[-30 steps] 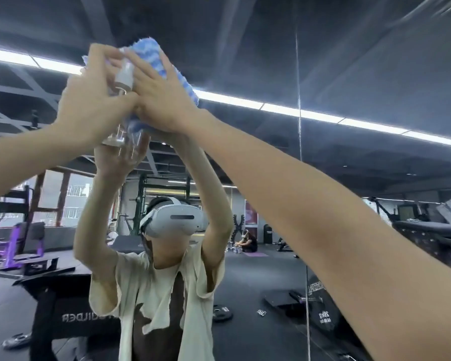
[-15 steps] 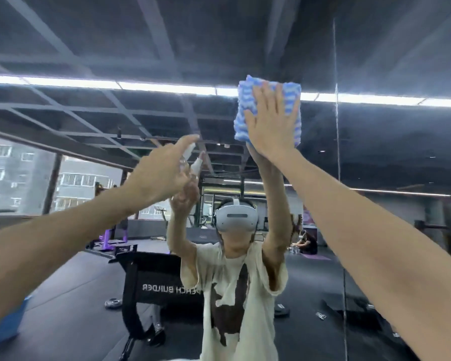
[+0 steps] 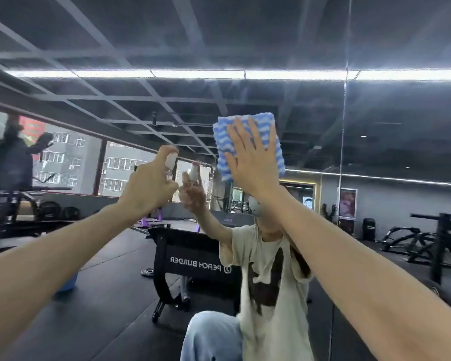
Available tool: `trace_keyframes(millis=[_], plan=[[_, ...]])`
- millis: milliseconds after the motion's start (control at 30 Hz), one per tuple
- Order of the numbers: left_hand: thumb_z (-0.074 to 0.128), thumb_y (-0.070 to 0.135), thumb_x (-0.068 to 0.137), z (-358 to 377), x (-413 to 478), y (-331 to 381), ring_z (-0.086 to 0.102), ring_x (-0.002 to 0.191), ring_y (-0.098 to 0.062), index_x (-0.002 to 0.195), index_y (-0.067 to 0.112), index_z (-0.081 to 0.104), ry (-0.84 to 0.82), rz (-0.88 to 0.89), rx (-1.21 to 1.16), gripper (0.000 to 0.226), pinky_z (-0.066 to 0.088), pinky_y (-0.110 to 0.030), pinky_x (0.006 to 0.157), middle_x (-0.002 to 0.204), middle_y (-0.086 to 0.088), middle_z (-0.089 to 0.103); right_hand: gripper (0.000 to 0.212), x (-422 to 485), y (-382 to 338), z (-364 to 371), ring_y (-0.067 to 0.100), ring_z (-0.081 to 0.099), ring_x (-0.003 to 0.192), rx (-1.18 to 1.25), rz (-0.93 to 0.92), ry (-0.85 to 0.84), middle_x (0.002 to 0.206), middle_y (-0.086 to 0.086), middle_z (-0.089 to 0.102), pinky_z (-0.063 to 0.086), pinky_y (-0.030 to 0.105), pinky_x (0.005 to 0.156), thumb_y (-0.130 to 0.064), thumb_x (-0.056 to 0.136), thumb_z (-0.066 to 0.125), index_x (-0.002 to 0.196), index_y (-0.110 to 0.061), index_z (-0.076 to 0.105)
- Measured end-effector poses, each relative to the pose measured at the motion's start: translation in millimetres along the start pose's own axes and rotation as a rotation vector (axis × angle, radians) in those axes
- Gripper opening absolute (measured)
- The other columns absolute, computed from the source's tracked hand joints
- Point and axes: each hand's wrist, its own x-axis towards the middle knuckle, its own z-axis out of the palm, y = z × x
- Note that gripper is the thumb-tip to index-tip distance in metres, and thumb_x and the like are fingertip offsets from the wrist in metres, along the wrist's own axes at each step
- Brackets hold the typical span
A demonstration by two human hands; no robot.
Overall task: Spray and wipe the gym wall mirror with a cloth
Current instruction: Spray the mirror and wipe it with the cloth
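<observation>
The gym wall mirror (image 3: pixel 375 113) fills the view, with a vertical seam right of centre. My right hand (image 3: pixel 253 157) presses a folded blue-and-white striped cloth (image 3: pixel 224 142) flat against the glass, fingers straight and spread. To its left my left hand (image 3: pixel 149 186) grips a small clear spray bottle (image 3: pixel 171 162) with a white top, its nozzle facing the mirror. The hand hides most of the bottle. Both arms reach up and forward.
The mirror reflects a person with a headset, a black bench marked PEACH BUILDER (image 3: pixel 193 264), gym machines at left and right, windows, and a long ceiling light strip (image 3: pixel 193 74). A blue bucket-like object (image 3: pixel 69 281) sits low at left behind my left forearm.
The cloth and my right hand slid down and right across the mirror. The spray bottle in my left hand came apart from the cloth and dropped lower to the left.
</observation>
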Motion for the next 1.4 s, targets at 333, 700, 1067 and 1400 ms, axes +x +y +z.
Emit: trace_keyframes(millis=[333,700,1067,1400], plan=[[0.053,0.001,0.079,-36,-22,6,0.053,0.060,-0.029,0.133,0.022,0.037,-0.039,-0.064,0.045,0.061,0.041,-0.033,0.060,0.065,-0.002,0.052,0.057,15,17,-7,0.023,0.008,0.151,-0.034,-0.113,-0.078,0.164,-0.001,0.013,-0.016,0.052,0.115,-0.043,0.104,0.013,0.156,-0.023,0.016],[0.054,0.007,0.081,-60,7,-27,0.052,0.067,-0.028,0.133,0.024,0.038,-0.038,-0.017,-0.029,0.057,0.042,-0.034,0.067,0.068,0.004,0.050,0.051,27,-36,15,0.026,0.039,0.141,-0.021,-0.144,0.141,0.151,0.003,0.044,0.004,0.052,0.115,-0.038,0.096,0.039,0.144,-0.025,0.047],[0.056,0.019,0.086,-71,60,-83,0.053,0.059,-0.024,0.130,0.032,0.040,-0.127,0.137,-0.284,0.049,0.055,-0.041,0.070,0.078,0.001,0.061,0.055,69,-92,9,0.020,0.015,0.150,-0.046,0.006,-0.038,0.162,-0.002,0.020,0.004,0.055,0.118,-0.044,0.101,0.028,0.154,-0.028,0.026],[0.058,0.012,0.087,-57,107,-93,0.056,0.059,-0.016,0.134,0.030,0.035,-0.022,0.249,-0.292,0.055,0.049,-0.029,0.056,0.080,-0.005,0.064,0.060,106,-41,-9,0.024,-0.006,0.151,0.068,0.828,0.113,0.165,0.000,-0.002,-0.009,0.059,0.116,-0.038,0.104,0.028,0.157,-0.026,0.003]])
